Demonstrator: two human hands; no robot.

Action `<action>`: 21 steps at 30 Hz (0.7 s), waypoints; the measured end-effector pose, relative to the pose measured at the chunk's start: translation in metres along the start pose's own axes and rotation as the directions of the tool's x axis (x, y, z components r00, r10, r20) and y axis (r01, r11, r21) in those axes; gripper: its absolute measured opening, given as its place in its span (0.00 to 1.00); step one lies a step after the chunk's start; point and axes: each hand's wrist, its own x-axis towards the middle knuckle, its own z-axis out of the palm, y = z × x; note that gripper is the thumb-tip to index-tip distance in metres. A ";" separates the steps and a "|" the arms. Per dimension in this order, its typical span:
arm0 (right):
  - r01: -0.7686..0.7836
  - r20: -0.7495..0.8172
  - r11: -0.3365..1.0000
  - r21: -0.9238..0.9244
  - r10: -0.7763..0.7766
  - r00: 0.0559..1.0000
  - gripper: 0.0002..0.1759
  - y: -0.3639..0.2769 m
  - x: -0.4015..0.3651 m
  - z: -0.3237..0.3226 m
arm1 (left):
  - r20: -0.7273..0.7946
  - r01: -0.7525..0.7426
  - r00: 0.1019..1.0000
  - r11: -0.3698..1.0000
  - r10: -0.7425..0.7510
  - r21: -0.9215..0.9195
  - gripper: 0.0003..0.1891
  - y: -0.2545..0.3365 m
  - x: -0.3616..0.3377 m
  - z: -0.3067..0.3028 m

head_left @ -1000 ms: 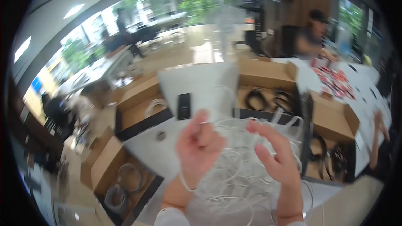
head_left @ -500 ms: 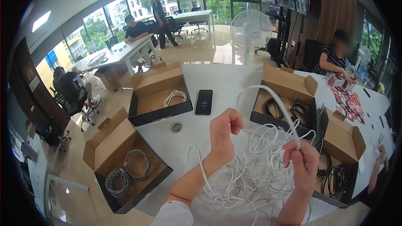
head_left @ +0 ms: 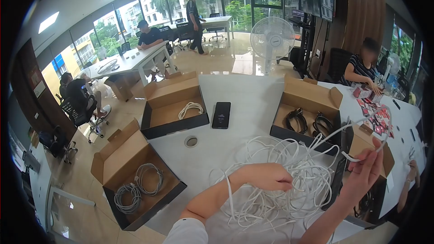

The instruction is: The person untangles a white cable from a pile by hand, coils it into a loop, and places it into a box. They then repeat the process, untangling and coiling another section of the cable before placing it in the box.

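Observation:
A large tangle of white cable point(head_left: 271, 205) lies on the table in front of me. My right hand point(head_left: 364, 174) is raised at its right side, fingers closed on a length of the white cable; a loop of it arches above the hand and a short end sticks out to the left. My left hand point(head_left: 271, 177) reaches across the tangle with its fingers curled closed; whatever is in them, if anything, is hidden. One cable strand hangs over my left forearm.
Open boxes surround the tangle: one with grey cables point(head_left: 128, 199), one with a cream cable point(head_left: 191, 108), two with black cables point(head_left: 296, 121) on the right. A phone point(head_left: 221, 115) lies by a table hole point(head_left: 191, 141). A seated person point(head_left: 361, 68) handles red packets.
My right hand has moved right and up with the cable, toward the right-hand boxes. My left hand has moved down and right onto the tangle. The standing person has shifted right.

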 end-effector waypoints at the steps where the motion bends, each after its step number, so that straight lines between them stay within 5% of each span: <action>1: 0.007 -0.024 1.000 0.003 -0.007 1.000 0.18 -0.002 0.000 -0.002 | -0.051 0.100 0.994 0.984 -0.093 0.147 0.15 -0.011 0.000 0.005; 3: 0.051 -0.025 0.999 -0.013 -0.051 0.998 0.19 -0.007 0.000 -0.003 | -0.190 0.306 0.950 0.861 -0.248 0.407 0.19 -0.023 0.000 0.010; 6: 0.100 0.014 0.994 -0.048 -0.100 0.995 0.19 -0.010 -0.005 -0.002 | -0.466 0.583 0.799 0.680 -0.380 0.444 0.23 -0.021 0.003 0.003; 10: 0.166 0.070 0.982 -0.087 -0.160 0.985 0.19 -0.006 -0.006 -0.002 | -0.778 0.698 0.483 0.713 -0.402 0.064 0.35 0.001 -0.004 -0.024; 13: 0.105 0.020 0.994 -0.044 -0.104 0.994 0.17 -0.007 -0.003 0.000 | -0.951 0.590 0.303 0.772 0.056 0.234 0.37 -0.002 -0.015 -0.033; 15: 0.054 -0.019 0.998 -0.036 -0.055 0.998 0.16 -0.008 -0.002 0.000 | -0.964 0.502 0.182 0.824 0.196 0.262 0.37 -0.006 -0.020 -0.042; 18: -0.005 -0.044 1.000 -0.003 0.004 0.999 0.15 -0.007 0.002 -0.001 | -0.864 0.517 -0.013 0.744 0.503 0.424 0.38 -0.010 -0.029 -0.051; 21: -0.040 -0.035 0.998 0.050 0.042 0.999 0.15 0.001 0.006 -0.005 | -0.743 0.275 -0.281 0.793 0.607 0.544 0.32 0.002 -0.034 -0.057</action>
